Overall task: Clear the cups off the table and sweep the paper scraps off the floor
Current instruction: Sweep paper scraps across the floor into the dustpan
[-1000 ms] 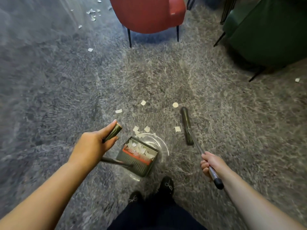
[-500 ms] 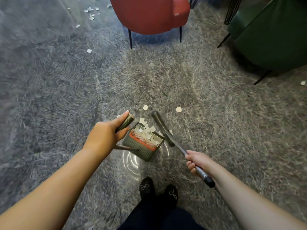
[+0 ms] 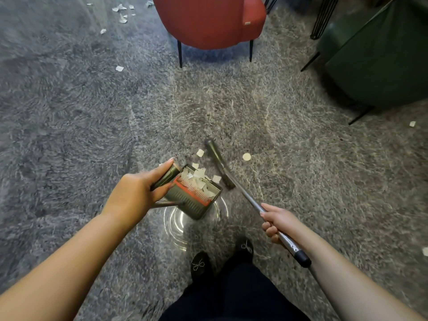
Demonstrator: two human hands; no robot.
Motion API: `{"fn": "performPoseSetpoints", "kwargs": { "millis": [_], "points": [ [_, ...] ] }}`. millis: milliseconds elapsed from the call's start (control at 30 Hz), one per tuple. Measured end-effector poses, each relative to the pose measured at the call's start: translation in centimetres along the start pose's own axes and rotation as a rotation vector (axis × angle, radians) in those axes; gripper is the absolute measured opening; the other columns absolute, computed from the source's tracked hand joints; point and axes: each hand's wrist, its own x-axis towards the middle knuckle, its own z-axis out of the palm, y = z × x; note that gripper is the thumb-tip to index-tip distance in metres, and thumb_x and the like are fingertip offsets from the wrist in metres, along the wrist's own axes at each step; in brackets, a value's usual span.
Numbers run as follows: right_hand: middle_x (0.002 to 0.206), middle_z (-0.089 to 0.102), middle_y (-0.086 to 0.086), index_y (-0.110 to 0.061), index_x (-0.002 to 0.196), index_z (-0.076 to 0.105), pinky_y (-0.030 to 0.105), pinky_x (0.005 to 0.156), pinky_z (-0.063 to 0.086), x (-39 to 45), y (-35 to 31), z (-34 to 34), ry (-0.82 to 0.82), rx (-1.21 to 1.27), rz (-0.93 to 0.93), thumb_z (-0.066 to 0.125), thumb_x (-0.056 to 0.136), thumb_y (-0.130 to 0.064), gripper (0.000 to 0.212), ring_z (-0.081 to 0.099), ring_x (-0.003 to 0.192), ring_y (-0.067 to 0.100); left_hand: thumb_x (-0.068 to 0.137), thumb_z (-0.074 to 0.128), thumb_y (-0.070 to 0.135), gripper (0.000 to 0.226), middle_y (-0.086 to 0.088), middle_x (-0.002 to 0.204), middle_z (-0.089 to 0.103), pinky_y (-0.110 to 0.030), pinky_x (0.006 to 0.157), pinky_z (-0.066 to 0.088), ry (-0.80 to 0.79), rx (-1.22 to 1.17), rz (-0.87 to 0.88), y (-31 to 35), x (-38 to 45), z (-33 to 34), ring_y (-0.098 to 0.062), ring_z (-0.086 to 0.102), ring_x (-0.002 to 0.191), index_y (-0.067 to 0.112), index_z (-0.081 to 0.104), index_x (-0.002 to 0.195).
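Scraps [image 3: 199,179] fill dustpan [image 3: 196,200]; broom [image 3: 220,165], seemingly blurred, beside it.

The dustpan [image 3: 193,195] sat on the floor [image 3: 69,135] just ahead of the feet, paper scraps [image 3: 199,179] lying in it. The broom head [image 3: 218,163] lay just right of it, one round scrap [image 3: 246,156] further right. Two chairs [image 3: 208,19] stood behind, loose scraps [image 3: 120,10] far back left.

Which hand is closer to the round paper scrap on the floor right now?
Right. The right hand is below the round scrap on the broom handle; the left hand sits farther left, gripping the dustpan handle.
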Motion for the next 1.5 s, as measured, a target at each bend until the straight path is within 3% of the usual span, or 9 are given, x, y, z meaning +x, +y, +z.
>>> {"fn": "performPoseSetpoints", "kwargs": {
  "millis": [433, 567, 667, 767, 900, 1033, 1233, 1367, 1500],
  "points": [
    [0.062, 0.030, 0.003, -0.027, 0.146, 0.026, 0.010, 0.029, 0.028, 6.6, -11.9, -6.7, 0.125, 0.105, -0.007, 0.031, 0.102, -0.006, 0.049, 0.032, 0.024, 0.003, 0.077, 0.078, 0.026, 0.061, 0.006, 0.097, 0.073, -0.006, 0.065, 0.038, 0.088, -0.019, -0.147, 2.6, 4.6, 0.2, 0.000, 0.063, 0.078, 0.044, 0.052, 0.130],
    [0.058, 0.032, 0.003, -0.032, 0.120, 0.033, 0.010, 0.029, 0.029, 8.6, -14.1, -7.2, 0.134, 0.104, 0.027, 0.029, 0.102, -0.005, 0.033, 0.032, 0.023, 0.004, 0.076, 0.080, 0.025, 0.068, 0.008, 0.096, 0.074, -0.021, 0.065, 0.049, 0.090, -0.015, -0.200, 3.0, 4.5, -0.2, -0.002, 0.067, 0.079, 0.053, 0.048, 0.130],
    [0.062, 0.033, 0.004, -0.027, 0.131, 0.039, 0.011, 0.028, 0.029, 9.7, -15.3, -6.4, 0.118, 0.039, 0.054, 0.030, 0.102, -0.005, 0.038, 0.032, 0.023, 0.004, 0.075, 0.081, 0.024, 0.081, 0.014, 0.092, 0.072, -0.023, 0.068, 0.052, 0.121, -0.027, -0.244, 2.9, 3.9, -0.1, 0.004, 0.064, 0.076, 0.065, 0.036, 0.128],
    [0.061, 0.034, 0.004, -0.014, 0.138, 0.038, 0.010, 0.030, 0.029, 9.7, -15.6, -4.5, 0.081, -0.051, 0.062, 0.030, 0.102, -0.005, 0.038, 0.033, 0.023, 0.004, 0.072, 0.083, 0.024, 0.070, 0.009, 0.094, 0.074, -0.024, 0.067, 0.053, 0.152, 0.012, -0.288, 2.4, 3.3, 0.1, 0.002, 0.065, 0.077, 0.050, 0.052, 0.129],
    [0.060, 0.038, 0.003, -0.021, 0.142, 0.035, 0.012, 0.030, 0.031, 9.8, -15.2, -1.6, 0.039, -0.184, 0.047, 0.033, 0.101, -0.005, 0.044, 0.035, 0.027, 0.004, 0.072, 0.084, 0.018, 0.067, 0.005, 0.093, 0.075, -0.006, 0.067, 0.041, 0.176, 0.014, -0.309, 2.2, 2.7, 0.5, 0.009, 0.059, 0.082, 0.035, 0.057, 0.131],
    [0.058, 0.038, 0.002, -0.018, 0.139, 0.038, 0.013, 0.031, 0.030, 9.6, -16.0, 1.3, -0.043, -0.310, 0.032, 0.032, 0.101, -0.004, 0.041, 0.035, 0.029, 0.004, 0.072, 0.084, 0.019, 0.067, 0.006, 0.086, 0.075, -0.009, 0.066, 0.040, 0.203, 0.021, -0.341, 1.9, 2.1, 0.0, 0.006, 0.060, 0.080, 0.037, 0.056, 0.131],
    [0.050, 0.040, 0.000, -0.022, 0.135, 0.043, 0.016, 0.032, 0.031, 9.9, -17.6, 3.8, -0.150, -0.520, -0.007, 0.035, 0.100, -0.005, 0.039, 0.036, 0.032, 0.006, 0.074, 0.082, 0.018, 0.067, 0.016, 0.088, 0.070, 0.003, 0.067, 0.036, 0.214, -0.046, -0.398, 1.3, 1.3, -0.4, 0.026, 0.052, 0.073, 0.043, 0.053, 0.129],
    [0.044, 0.041, -0.002, -0.020, 0.138, 0.042, 0.020, 0.034, 0.035, 9.8, -17.2, 4.5, -0.217, -0.662, 0.001, 0.038, 0.100, -0.007, 0.040, 0.038, 0.036, 0.010, 0.075, 0.081, 0.021, 0.077, 0.020, 0.103, 0.066, -0.002, 0.073, 0.042, 0.200, -0.078, -0.379, 0.7, 1.0, -0.7, 0.012, 0.058, 0.089, 0.066, 0.042, 0.124],
    [0.046, 0.040, 0.002, -0.015, 0.145, 0.035, 0.021, 0.034, 0.037, 9.2, -15.5, 4.8, -0.256, -0.754, 0.000, 0.039, 0.100, -0.007, 0.045, 0.039, 0.035, 0.011, 0.076, 0.080, 0.027, 0.085, 0.026, 0.100, 0.062, -0.007, 0.072, 0.044, 0.153, -0.071, -0.392, 0.3, 0.6, -1.0, 0.014, 0.058, 0.089, 0.084, 0.028, 0.112]
  ]
}}
